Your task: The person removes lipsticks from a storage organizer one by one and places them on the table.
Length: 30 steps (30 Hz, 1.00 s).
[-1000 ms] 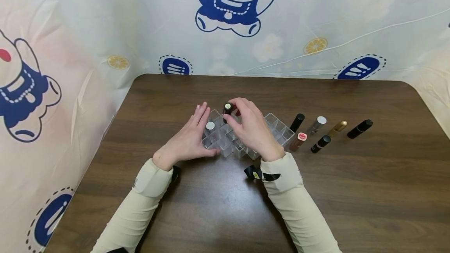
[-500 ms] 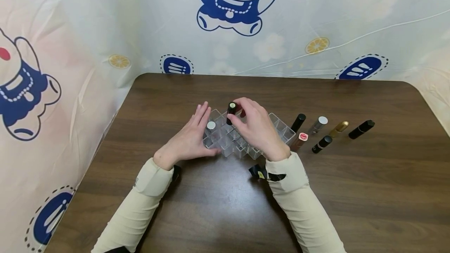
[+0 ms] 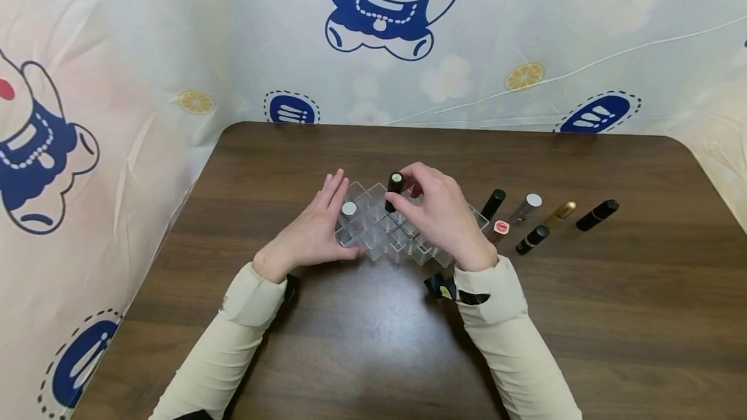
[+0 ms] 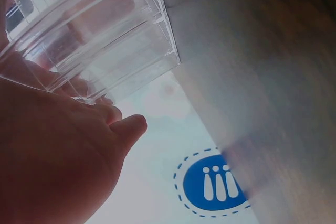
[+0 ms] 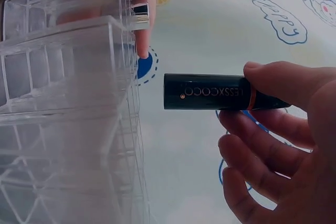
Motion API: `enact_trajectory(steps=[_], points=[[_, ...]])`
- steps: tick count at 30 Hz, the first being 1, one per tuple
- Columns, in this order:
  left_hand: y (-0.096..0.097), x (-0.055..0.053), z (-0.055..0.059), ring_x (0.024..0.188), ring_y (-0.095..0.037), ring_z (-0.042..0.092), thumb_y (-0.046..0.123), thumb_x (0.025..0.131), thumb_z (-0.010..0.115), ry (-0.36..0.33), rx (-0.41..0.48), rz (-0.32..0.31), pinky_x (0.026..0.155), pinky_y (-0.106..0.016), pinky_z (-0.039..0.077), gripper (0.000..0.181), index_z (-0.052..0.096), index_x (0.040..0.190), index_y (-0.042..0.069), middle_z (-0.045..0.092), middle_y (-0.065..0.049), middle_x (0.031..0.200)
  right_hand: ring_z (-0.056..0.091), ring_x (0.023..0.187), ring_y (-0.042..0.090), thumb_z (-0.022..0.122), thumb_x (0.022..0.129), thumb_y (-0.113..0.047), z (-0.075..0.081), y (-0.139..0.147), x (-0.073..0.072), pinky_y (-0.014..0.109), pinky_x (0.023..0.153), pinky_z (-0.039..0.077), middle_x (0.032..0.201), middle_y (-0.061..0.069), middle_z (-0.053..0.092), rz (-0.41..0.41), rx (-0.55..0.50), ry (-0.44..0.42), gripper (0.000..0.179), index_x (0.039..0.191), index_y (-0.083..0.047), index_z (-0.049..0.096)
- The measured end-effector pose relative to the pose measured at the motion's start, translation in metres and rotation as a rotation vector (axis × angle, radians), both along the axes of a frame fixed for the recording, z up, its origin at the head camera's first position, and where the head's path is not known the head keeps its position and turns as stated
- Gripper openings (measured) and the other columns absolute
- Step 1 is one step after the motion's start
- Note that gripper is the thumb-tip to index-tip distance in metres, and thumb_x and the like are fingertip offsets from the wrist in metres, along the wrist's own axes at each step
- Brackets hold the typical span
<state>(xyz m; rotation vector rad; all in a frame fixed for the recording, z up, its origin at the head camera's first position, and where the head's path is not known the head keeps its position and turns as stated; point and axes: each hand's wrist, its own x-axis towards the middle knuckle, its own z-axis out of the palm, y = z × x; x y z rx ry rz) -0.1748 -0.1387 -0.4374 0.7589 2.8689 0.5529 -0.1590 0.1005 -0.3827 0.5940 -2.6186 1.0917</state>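
A clear plastic lipstick organizer [image 3: 373,225] with diamond-shaped compartments lies mid-table. My left hand [image 3: 312,229] rests against its left end, fingers straight along the far side and thumb at the front. Close to those fingers, a lipstick with a silver-white top [image 3: 349,209] stands in a compartment. Above the organizer, my right hand [image 3: 440,209] pinches a black lipstick [image 5: 207,92] between thumb and fingers. The right wrist view shows its lettering and its free end apart from the organizer's top; in the head view it is nearly upright.
Right of the organizer stand several more tubes: a black one [image 3: 493,203], a brown one with a red-and-white top [image 3: 499,231], a silver one [image 3: 528,207], a gold one [image 3: 560,214] and black ones [image 3: 598,215] [image 3: 532,239]. A patterned curtain [image 3: 233,31] hangs behind the table.
My right hand has moved to the right over the organizer, carrying the black lipstick along. The left hand has stayed at the organizer's left end.
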Motion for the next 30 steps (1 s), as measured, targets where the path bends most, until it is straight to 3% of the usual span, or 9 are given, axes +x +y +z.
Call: enact_trajectory(steps=[30], points=[[0.0, -0.002, -0.001, 0.151, -0.033, -0.004, 0.056, 0.07, 0.076, 0.006, 0.01, -0.007, 0.121, -0.051, 0.015, 0.124, 0.003, 0.155, 0.003, -0.012, -0.006, 0.163, 0.06, 0.075, 0.02, 0.078, 0.081, -0.023, 0.002, 0.041, 0.008, 0.031, 0.067, 0.046, 0.083, 0.006, 0.067, -0.083, 0.013, 0.036, 0.027, 0.095, -0.006, 0.062]])
